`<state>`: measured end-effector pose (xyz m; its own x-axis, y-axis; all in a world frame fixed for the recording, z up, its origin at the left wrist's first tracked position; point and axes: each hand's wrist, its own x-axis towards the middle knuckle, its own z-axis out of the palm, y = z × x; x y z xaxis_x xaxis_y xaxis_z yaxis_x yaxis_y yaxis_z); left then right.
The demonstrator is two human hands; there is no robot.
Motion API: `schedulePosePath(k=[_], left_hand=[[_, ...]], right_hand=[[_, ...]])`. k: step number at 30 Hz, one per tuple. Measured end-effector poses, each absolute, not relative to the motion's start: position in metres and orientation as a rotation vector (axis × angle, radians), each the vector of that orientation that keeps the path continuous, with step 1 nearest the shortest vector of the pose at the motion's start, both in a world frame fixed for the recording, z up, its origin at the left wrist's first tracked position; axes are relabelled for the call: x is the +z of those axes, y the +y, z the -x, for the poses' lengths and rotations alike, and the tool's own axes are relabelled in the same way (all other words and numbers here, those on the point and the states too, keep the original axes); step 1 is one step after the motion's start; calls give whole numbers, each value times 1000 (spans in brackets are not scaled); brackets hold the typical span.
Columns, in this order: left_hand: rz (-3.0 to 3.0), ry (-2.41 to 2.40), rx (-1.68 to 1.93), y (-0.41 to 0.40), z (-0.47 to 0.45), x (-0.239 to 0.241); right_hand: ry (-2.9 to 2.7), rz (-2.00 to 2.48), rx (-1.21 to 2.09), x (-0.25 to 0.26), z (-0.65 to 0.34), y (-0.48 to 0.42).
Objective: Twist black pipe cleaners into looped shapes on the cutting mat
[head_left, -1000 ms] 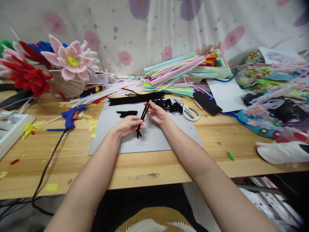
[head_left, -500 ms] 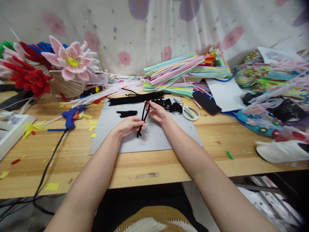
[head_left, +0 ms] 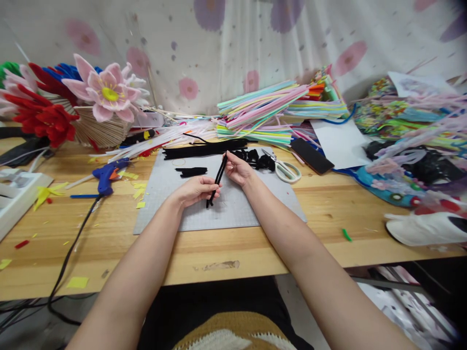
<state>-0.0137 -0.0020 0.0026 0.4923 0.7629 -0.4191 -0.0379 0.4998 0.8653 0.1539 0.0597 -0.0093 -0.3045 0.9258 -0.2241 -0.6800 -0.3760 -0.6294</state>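
Both my hands hold a short bundle of black pipe cleaners (head_left: 219, 177) above a grey cutting mat (head_left: 233, 204). My left hand (head_left: 195, 189) pinches the lower part of the bundle, fingers closed. My right hand (head_left: 238, 168) grips its upper end, fingers closed. Behind the hands lie a long pile of black pipe cleaners (head_left: 204, 148), a short black piece (head_left: 191, 171) and several curled black pieces (head_left: 255, 158).
Scissors (head_left: 286, 169) lie right of the mat. A blue glue gun (head_left: 107, 174) with its black cord lies on the left. Felt flowers (head_left: 105, 92) stand back left. Coloured pipe cleaner stacks (head_left: 273, 109), a black phone (head_left: 312, 155) and craft clutter fill the back and right.
The bundle's upper end has been drawn together between my hands; the hands have barely shifted.
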Motion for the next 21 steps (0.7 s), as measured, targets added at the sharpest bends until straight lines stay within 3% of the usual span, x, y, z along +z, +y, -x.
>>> schedulePosePath(k=[14,21], left_hand=[[-975,935,566,-4,9,5],[-974,1028,867,3,26,4]], right_hand=[[-575,778,1696,2,-149,55],[-739,816,1609,-5,-158,59]])
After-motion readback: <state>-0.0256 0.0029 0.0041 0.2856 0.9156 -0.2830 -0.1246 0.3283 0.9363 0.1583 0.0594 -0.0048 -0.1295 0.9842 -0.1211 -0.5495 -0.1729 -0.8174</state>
